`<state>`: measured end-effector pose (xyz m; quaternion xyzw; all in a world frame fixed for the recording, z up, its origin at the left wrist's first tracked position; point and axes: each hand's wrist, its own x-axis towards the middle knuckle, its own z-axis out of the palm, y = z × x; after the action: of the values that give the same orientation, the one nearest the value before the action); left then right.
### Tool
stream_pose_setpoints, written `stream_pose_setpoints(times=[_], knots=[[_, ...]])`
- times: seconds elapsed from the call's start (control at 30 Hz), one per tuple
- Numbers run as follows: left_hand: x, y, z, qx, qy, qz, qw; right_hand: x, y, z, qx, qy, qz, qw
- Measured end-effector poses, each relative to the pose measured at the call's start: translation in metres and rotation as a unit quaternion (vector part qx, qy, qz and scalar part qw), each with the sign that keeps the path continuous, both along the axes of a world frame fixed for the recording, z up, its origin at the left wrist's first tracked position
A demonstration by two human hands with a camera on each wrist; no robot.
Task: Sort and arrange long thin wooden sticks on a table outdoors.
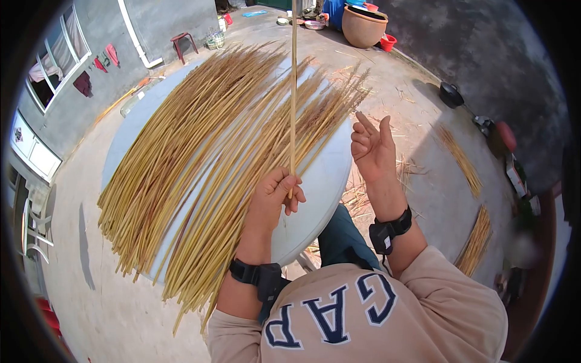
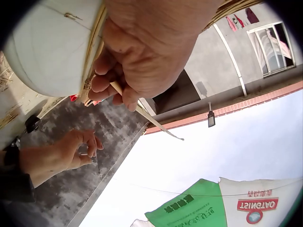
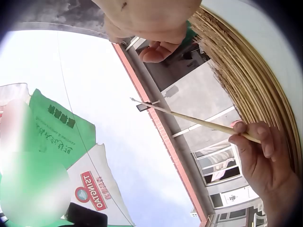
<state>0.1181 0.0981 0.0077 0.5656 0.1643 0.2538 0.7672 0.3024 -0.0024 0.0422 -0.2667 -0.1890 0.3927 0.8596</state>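
Note:
My left hand (image 1: pixel 275 196) pinches one long, bare straw-coloured stalk (image 1: pixel 293 91) near its lower end, over the right part of the table. The stalk stands upright in the head view. In the right wrist view its thin tip points away from the left-hand fingers (image 3: pixel 244 127). Apart from the stalk, to its right, my right hand (image 1: pixel 374 151) is raised palm up, thumb and forefinger extended and the other fingers loosely bent, with nothing in it. Beneath the left hand, many similar stalks (image 1: pixel 157 181) with brown feathery heads lie in rows across the round, pale table (image 1: pixel 324 187).
Two small stalk bundles (image 1: pixel 475 239) and scattered straw lie on the concrete floor to the right. A large clay pot (image 1: pixel 364 27) stands behind the table with a red bucket (image 1: pixel 388 42) beside it. A stool (image 1: pixel 183 45) is by the left wall.

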Motion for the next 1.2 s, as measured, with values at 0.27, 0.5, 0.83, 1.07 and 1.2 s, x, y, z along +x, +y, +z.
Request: stream_pose_setpoints(times=[0.27,0.5,0.83,1.07,1.2], knots=[[-0.001,-0.004,0.001,0.111,0.078,-0.046,0.99,-0.038,0.006,-0.006,-0.199,-0.296,0.079,0.931],[0.002,-0.007,-0.003,0.141,0.069,-0.023,0.987,-0.035,0.007,-0.007,-0.21,-0.312,0.089,0.922],[0.003,-0.01,-0.006,0.327,0.09,0.053,0.939,-0.034,0.007,-0.013,-0.26,-0.339,0.075,0.901],[0.003,-0.012,-0.003,0.345,0.059,0.069,0.934,-0.041,0.01,-0.013,-0.223,-0.248,0.068,0.94],[0.002,-0.009,-0.007,0.251,0.024,0.046,0.967,-0.044,0.012,-0.018,-0.215,-0.161,0.088,0.959]])
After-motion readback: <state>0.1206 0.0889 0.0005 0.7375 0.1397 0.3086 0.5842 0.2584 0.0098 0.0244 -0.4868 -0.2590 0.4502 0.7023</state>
